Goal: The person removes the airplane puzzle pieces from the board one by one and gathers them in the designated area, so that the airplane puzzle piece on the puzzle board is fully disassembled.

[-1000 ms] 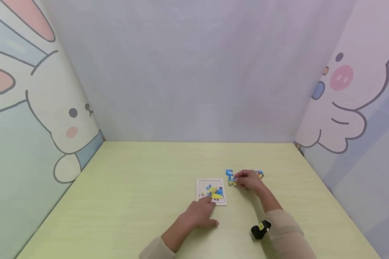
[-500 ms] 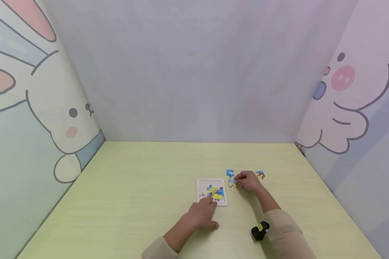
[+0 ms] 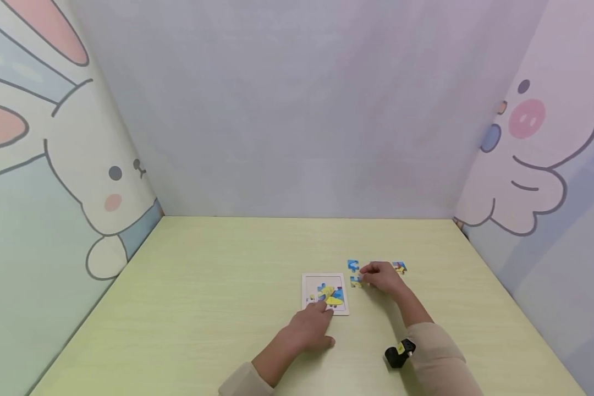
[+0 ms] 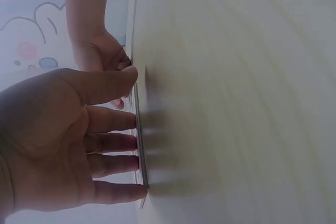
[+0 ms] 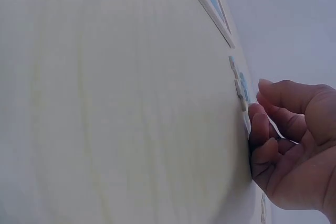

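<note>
A jigsaw puzzle board (image 3: 313, 282) with a pale frame lies on the table, partly filled with yellow and blue pieces. My left hand (image 3: 309, 329) rests its straight fingertips on the board's near edge. In the left wrist view, those fingers (image 4: 110, 142) meet the board's thin edge. Right of the board lie a blue puzzle piece (image 3: 353, 265) and a blue-yellow puzzle piece (image 3: 355, 282). My right hand (image 3: 382, 276) is beside the blue-yellow piece, thumb and forefinger extended close to it. The right wrist view (image 5: 294, 140) shows its other fingers bent, with no piece visible between them.
Another puzzle piece (image 3: 400, 267) lies behind and right of my right hand; a bit of one more shows just behind the hand. A black device (image 3: 400, 353) sits at the right sleeve cuff. Pale walls enclose the light table (image 3: 218, 264).
My right fingertips shift slightly beside the blue-yellow piece, and the pieces near them look marginally displaced. The left hand stays on the board. The whole head view drifts slightly.
</note>
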Demonstrator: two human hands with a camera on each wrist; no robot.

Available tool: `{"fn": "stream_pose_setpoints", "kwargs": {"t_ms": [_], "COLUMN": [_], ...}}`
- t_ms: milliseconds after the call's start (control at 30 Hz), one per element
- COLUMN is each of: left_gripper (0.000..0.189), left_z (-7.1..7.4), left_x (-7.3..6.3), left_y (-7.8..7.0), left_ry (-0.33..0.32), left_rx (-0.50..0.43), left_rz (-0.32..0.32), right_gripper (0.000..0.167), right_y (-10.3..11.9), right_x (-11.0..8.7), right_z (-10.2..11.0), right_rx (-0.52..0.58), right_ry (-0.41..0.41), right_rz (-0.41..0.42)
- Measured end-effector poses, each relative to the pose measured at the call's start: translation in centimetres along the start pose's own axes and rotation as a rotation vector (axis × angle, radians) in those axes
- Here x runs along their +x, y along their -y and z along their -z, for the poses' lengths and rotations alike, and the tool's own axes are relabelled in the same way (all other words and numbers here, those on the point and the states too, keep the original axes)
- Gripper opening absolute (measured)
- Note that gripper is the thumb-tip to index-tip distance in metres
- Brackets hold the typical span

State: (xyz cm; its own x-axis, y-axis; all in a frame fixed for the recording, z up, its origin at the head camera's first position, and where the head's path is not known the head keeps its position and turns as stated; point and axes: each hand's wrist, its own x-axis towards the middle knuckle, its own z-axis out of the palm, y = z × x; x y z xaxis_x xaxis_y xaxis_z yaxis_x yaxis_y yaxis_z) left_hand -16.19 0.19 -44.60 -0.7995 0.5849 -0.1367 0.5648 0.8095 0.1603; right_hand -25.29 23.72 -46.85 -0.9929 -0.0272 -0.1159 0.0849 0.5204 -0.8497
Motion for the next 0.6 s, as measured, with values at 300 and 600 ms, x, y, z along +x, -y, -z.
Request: {"fn": "stream_pose_setpoints", "kwargs": {"t_ms": [300,600], "left_gripper": [0.066,0.070], "left_z": [-0.1,0.2], "left_x": [-0.1,-0.3], "left_y": [-0.1,-0.4], "left_ry": [0.033,0.051], "left_rx": [-0.001,0.000], "left_rz": [0.016,0.030], "right_gripper": [0.022,0.021], "right_y": [0.2,1.2], "right_x": [-0.5,-0.7], "right_z": [0.3,-0.9], "right_rx": [0.069,0.100], "right_ry": [0.005,0.054], "right_rz": [0.015,0.057]}}
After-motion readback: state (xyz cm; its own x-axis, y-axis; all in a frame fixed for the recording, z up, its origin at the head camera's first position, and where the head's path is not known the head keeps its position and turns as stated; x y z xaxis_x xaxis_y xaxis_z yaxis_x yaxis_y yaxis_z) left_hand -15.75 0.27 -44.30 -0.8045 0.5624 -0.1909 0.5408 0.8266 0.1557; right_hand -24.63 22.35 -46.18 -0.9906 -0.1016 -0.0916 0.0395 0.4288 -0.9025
